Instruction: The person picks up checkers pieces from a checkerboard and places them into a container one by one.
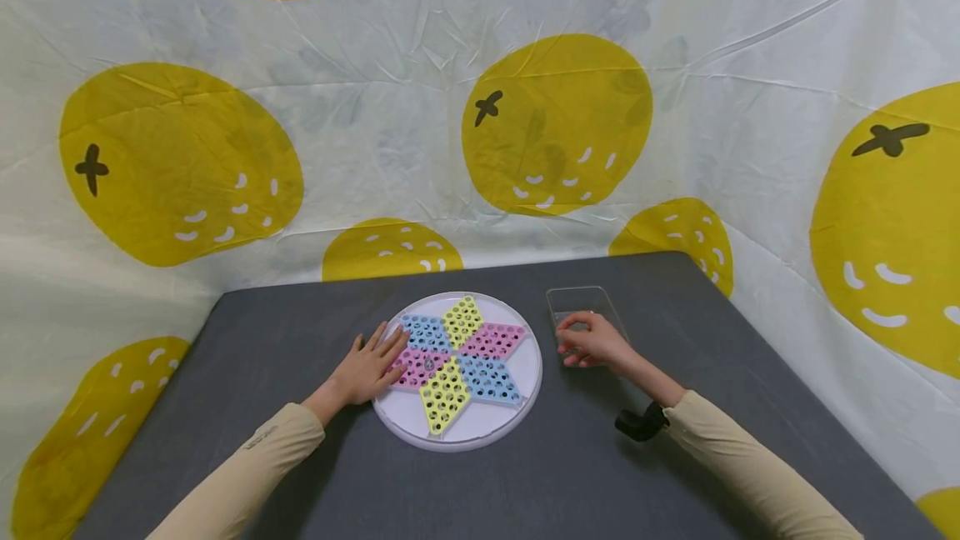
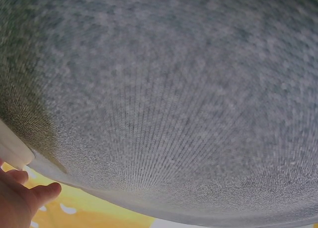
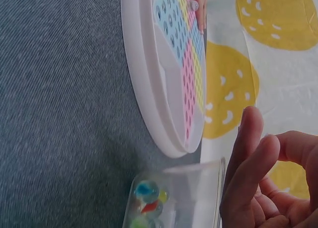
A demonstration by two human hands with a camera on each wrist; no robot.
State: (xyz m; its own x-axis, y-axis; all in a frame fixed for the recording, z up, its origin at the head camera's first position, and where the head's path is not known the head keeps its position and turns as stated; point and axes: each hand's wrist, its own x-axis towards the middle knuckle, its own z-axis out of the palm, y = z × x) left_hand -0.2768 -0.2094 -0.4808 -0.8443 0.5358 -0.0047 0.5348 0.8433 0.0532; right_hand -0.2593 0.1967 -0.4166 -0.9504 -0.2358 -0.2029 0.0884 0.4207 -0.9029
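Only the right wrist view shows glass marbles (image 3: 147, 200) in the clear plastic box (image 3: 198, 193); right hand (image 1: 592, 340) grip curls over it, clamping nothing, left hand (image 1: 369, 367) flat on the round Chinese checkers board (image 1: 510, 373).

We see a table (image 1: 262, 357) covered in dark grey felt-like cloth, filling the lower half of the head view. 2 things lie directly on it. Just left of the frame's centre sits a round white game board (image 1: 457, 370), its top bearing a 6-pointed star of yellow, blue and pink perforated diamonds. Just right of it, towards the centre right, lies a clear plastic box (image 1: 579, 302); in the right wrist view its lower part holds several coloured marbles (image 3: 146, 200). Board and box are near each other, not touching.
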